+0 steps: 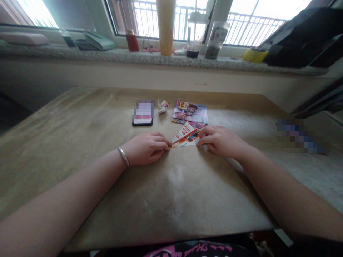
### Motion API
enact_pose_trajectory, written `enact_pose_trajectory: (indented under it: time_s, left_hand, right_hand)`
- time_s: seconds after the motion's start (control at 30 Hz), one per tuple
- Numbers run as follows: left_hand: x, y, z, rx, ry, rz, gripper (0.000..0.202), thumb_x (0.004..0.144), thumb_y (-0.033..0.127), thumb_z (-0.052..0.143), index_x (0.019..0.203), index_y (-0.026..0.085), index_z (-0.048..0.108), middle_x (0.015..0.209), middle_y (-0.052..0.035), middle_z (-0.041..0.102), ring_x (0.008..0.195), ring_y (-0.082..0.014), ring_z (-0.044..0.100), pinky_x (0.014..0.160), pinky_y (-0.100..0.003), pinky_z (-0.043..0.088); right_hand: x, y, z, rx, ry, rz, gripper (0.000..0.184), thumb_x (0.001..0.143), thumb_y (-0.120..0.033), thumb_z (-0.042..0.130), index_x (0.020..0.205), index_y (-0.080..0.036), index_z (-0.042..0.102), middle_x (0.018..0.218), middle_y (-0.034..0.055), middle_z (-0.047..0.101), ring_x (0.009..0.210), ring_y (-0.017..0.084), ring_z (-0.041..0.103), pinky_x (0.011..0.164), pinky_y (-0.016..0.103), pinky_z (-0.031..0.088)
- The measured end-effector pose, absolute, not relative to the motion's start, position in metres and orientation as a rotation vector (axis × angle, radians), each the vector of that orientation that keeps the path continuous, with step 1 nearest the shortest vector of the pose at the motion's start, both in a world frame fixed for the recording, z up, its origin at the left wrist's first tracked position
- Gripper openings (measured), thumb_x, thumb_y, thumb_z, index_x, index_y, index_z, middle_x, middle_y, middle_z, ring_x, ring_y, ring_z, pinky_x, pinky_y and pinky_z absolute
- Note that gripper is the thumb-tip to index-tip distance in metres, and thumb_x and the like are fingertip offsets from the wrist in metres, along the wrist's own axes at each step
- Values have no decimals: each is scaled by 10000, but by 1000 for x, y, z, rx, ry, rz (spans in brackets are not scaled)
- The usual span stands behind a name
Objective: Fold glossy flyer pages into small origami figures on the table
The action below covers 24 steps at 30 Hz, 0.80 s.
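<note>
A folded piece of printed paper [184, 136], white with red lettering and coloured pictures, lies on the table between my hands. Its top comes to a point. My left hand [148, 147], with a silver bangle at the wrist, pinches the paper's left corner. At the right edge, my right hand [218, 141] grips the paper between thumb and fingers. Just behind the paper is a stack of colourful printed sheets [191, 112]. A small folded paper shape [163, 106] in white and red stands left of that stack.
A phone [143, 113] lies behind my left hand. Far right on the table [160, 200] is a blurred bluish item [302, 136]. Along the windowsill [150, 59] stand a red jar [132, 41], a tall yellow cylinder [165, 28], clear containers [214, 41] and a black bag [300, 39].
</note>
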<state>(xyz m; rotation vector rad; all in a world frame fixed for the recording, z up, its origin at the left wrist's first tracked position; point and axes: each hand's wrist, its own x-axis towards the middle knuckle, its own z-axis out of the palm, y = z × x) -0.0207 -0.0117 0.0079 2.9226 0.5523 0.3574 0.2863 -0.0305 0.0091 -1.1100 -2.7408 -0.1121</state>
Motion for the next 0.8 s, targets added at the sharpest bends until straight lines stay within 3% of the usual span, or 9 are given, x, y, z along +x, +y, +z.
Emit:
enact_pose_trajectory:
  time_s: [0.47, 0.8]
  left_hand:
    - [-24, -11, 11, 2890, 522, 365, 269, 779, 102, 518, 978, 209, 664, 1132, -29, 680, 1032, -195, 600, 900, -328, 505]
    - [-27, -10, 11, 2867, 536, 386, 286, 772, 103, 504, 970, 220, 675, 1125, -5, 692, 1057, -179, 608, 902, -301, 513]
  right_hand:
    - [300, -30, 10, -1217, -2734, -67, 375, 779, -85, 493, 935, -315, 745, 1101, 4, 683, 925, 164, 651, 763, 265, 464]
    - [301, -31, 17, -1233, -2760, -66, 351, 777, -98, 488, 902, -293, 752, 943, 7, 717, 814, 161, 658, 664, 253, 452]
